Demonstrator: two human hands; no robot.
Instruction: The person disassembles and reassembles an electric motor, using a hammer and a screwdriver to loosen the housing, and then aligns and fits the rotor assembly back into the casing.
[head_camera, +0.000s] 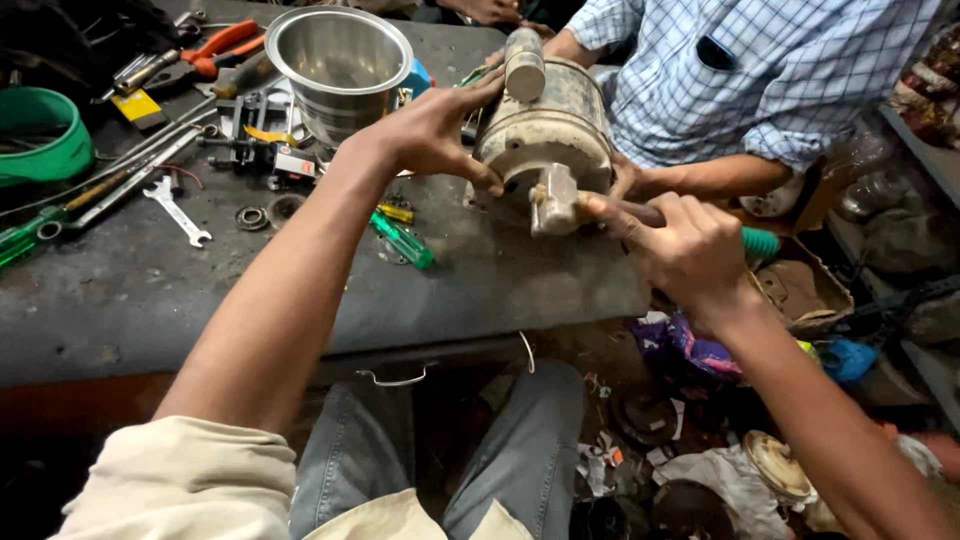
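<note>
A dirty cream-coloured motor housing (545, 135) lies on its side at the right edge of the dark workbench (150, 290). My left hand (435, 130) grips its left rim, fingers spread over the casing. My right hand (685, 250) is shut on a tool with a green handle (760, 242), its dark shaft pressed against the small cream block (555, 200) on the housing's near face. Another person in a checked shirt (760, 70) steadies the housing from the far side, one hand (625, 180) against its right edge.
A steel pot (340, 65) stands behind my left hand. A green-handled screwdriver (402, 240), a spanner (178, 210), red pliers (225, 45), washers and a green bowl (40, 130) lie on the bench. Scrap parts and rags (700, 420) cover the floor on the right.
</note>
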